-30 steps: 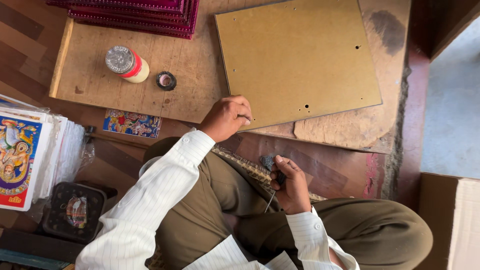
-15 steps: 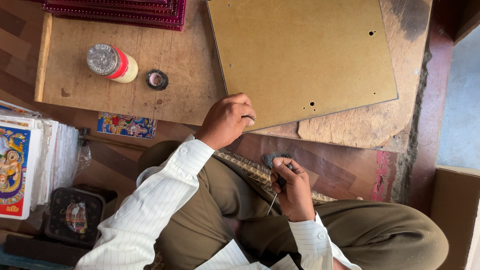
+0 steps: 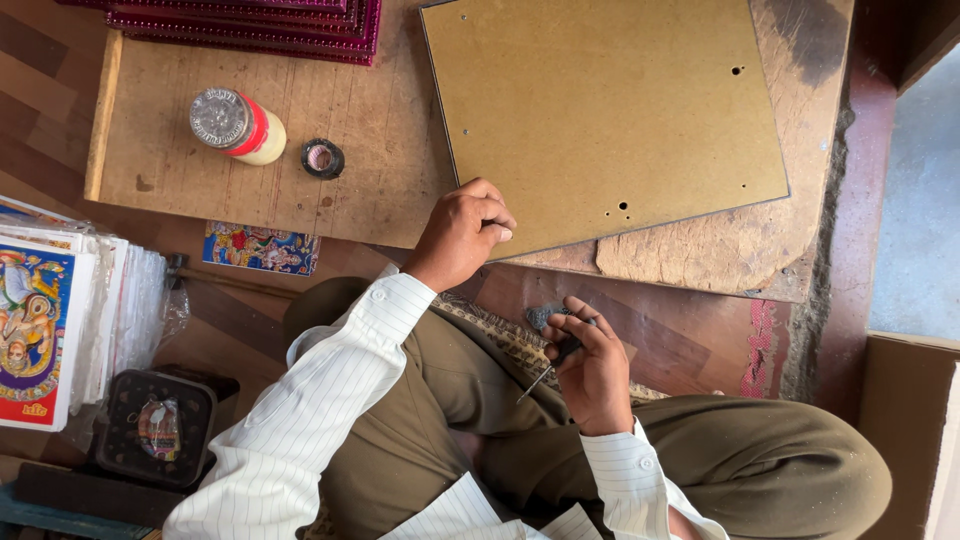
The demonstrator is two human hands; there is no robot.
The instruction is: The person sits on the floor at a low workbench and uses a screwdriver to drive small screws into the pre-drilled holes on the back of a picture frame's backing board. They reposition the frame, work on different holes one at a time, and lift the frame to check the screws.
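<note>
My left hand (image 3: pixel 465 232) is curled in a fist at the near edge of a tan board (image 3: pixel 600 110), a picture frame's back with small holes, lying on a worn wooden work table (image 3: pixel 330 190). Whether the fist holds anything small I cannot tell. My right hand (image 3: pixel 590 365) rests above my lap and grips a thin screwdriver (image 3: pixel 548 366), its shaft pointing down-left. Next to its fingers lies a small grey lump (image 3: pixel 540 316). I sit cross-legged in brown trousers and a striped white shirt.
A jar with a metal lid and red band (image 3: pixel 235 125) and a black tape roll (image 3: pixel 322 158) stand on the table's left. Magenta frames (image 3: pixel 250 20) are stacked at the far edge. Colourful prints (image 3: pixel 50 310), a small picture card (image 3: pixel 260 248) and a dark framed picture (image 3: pixel 155 425) lie left.
The view has shifted, bringing the board and table closer. My right hand has opened its fingers a little around the screwdriver. My left hand stays at the board's edge.
</note>
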